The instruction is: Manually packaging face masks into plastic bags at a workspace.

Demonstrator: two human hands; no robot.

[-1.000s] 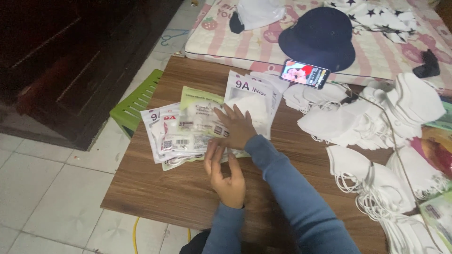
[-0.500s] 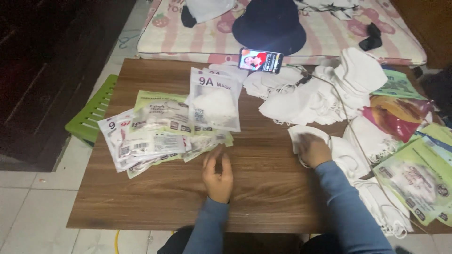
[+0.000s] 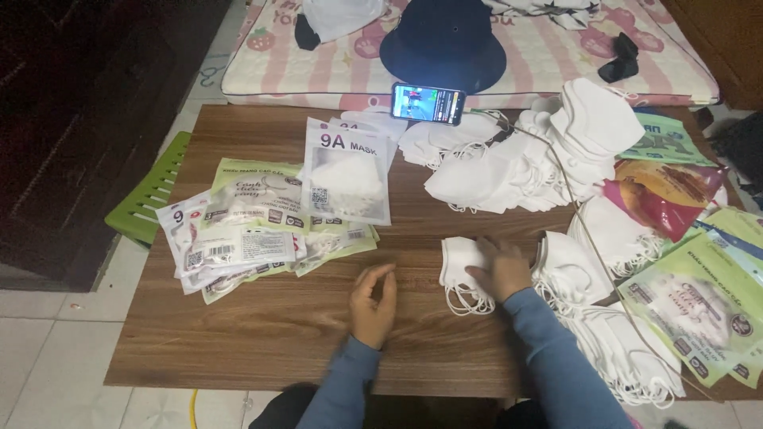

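Fingers of the right hand (image 3: 502,268) press flat on a white mask (image 3: 462,268), while the left hand (image 3: 373,295), loosely curled and empty, rests at nine o'clock from it on the table (image 3: 262,334).

Dim, warm indoor light from above, soft shadows, dark murky left edge, perhaps slight wide-angle bending.
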